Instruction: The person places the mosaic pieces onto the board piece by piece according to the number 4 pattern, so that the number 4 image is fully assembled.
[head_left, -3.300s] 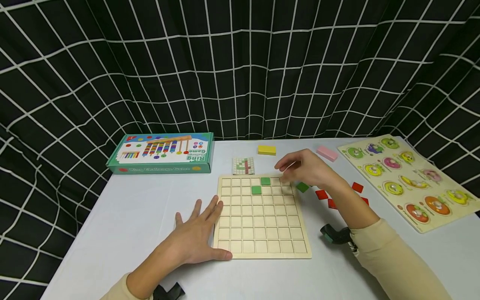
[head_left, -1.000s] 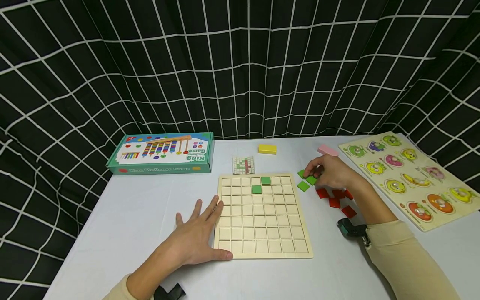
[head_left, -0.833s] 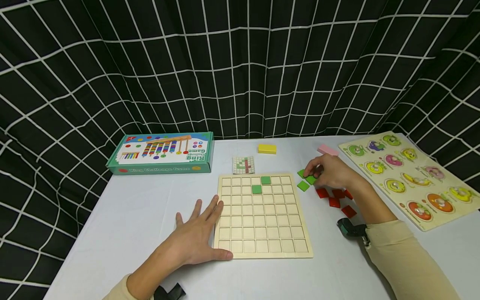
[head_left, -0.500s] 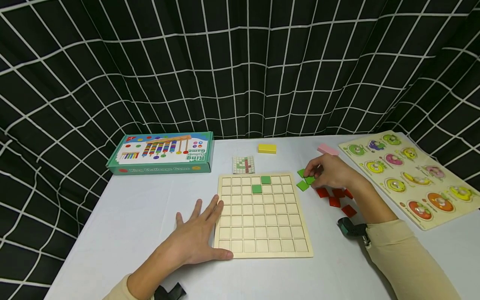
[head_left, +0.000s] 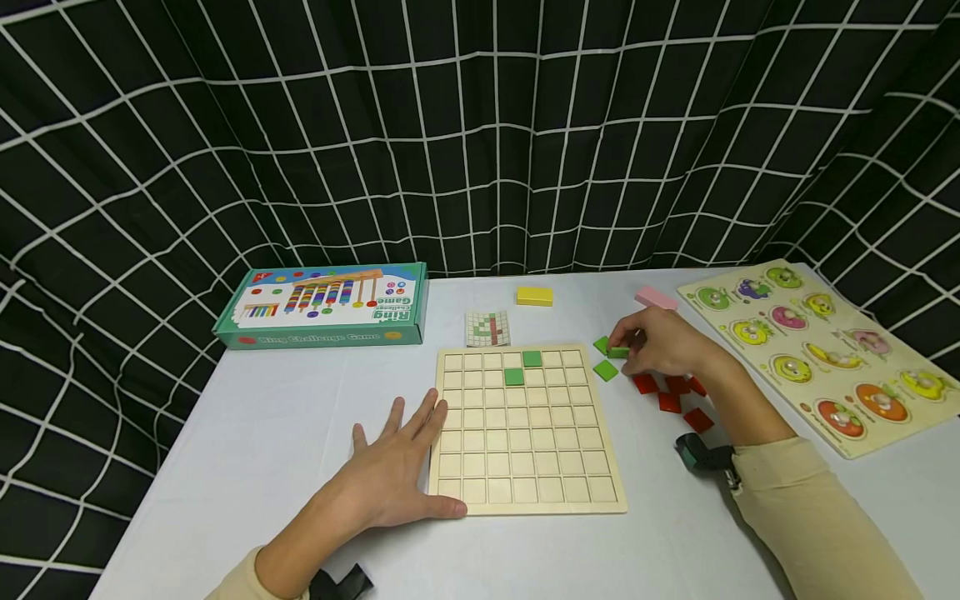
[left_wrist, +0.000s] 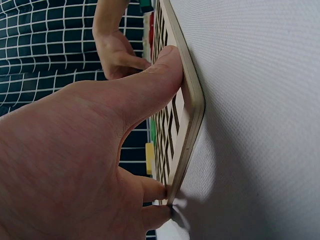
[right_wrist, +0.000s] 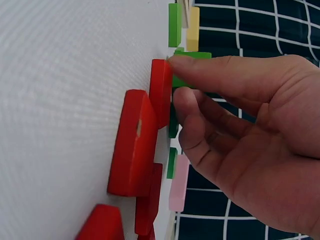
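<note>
My left hand (head_left: 386, 479) lies spread at the left edge of a square wooden grid board (head_left: 536, 442). Its thumb presses the near left corner, as the left wrist view also shows. Two green tiles, one in the top row (head_left: 532, 358) and one in the row below (head_left: 513, 377), sit in the board's cells. Right of the board, my right hand (head_left: 663, 342) pinches a green tile (head_left: 618, 353) between thumb and finger, tipped up on edge. Other green tiles (head_left: 605, 371) lie beside it. Several red tiles (right_wrist: 132, 145) lie close under this hand.
Behind the board are a small printed grid card (head_left: 487, 329) and a yellow block (head_left: 534, 297). A pink block (head_left: 656, 297) stands beyond my right hand. A green game box (head_left: 322, 306) sits back left, a fruit puzzle board (head_left: 813, 358) at the right.
My right hand has moved from over the board's far right corner to the green tiles. Within the last half second the pinched tile has tipped from flat onto its edge. The left hand stays put.
</note>
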